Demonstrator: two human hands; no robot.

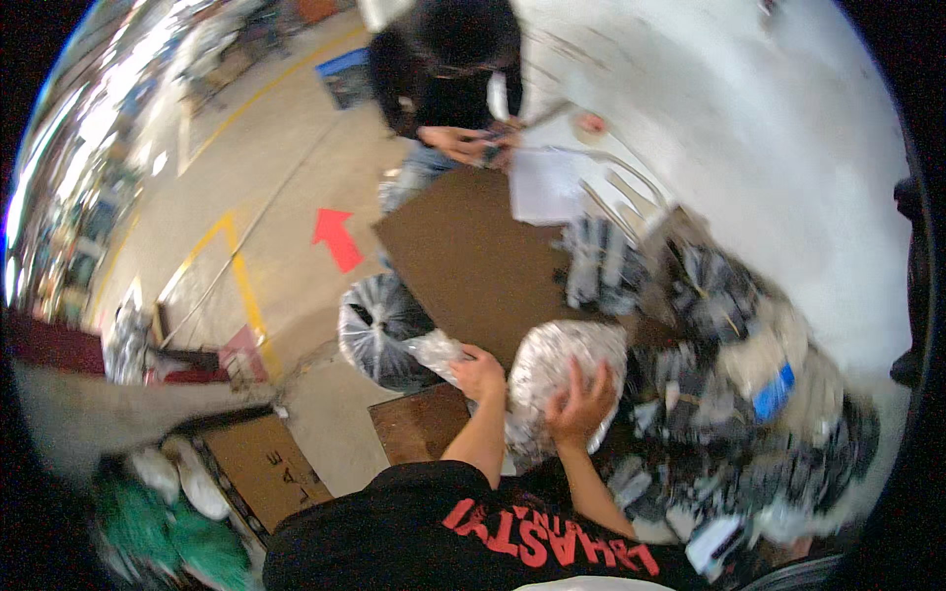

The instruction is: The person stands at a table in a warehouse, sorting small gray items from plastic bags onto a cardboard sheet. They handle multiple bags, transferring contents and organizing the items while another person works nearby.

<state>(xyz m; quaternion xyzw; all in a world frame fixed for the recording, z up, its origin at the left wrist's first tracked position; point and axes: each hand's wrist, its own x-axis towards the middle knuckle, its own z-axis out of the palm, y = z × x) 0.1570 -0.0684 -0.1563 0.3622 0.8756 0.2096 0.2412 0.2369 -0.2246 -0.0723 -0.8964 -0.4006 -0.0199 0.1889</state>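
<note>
A full, rounded clear plastic bag [552, 360] of pale, silvery contents stands at the near edge of the brown table, in front of me. My right hand [583, 409] lies on its near right side with the fingers spread. To its left, my left hand [480, 374] is closed on bunched clear plastic [436, 349]. I cannot tell which bag that plastic belongs to. Just beyond my left hand is a clear bag with dark contents [379, 330], beside the table. What is inside the bags is too blurred to name.
Beyond the brown tabletop [473, 266], another person [443, 89] handles something small near a white sheet [545, 185]. Bundled dark pieces [601, 264] lie at its right. Heaped dark bundles [709, 424] fill the right side. A cardboard box [261, 468] and green sacks [172, 527] stand lower left.
</note>
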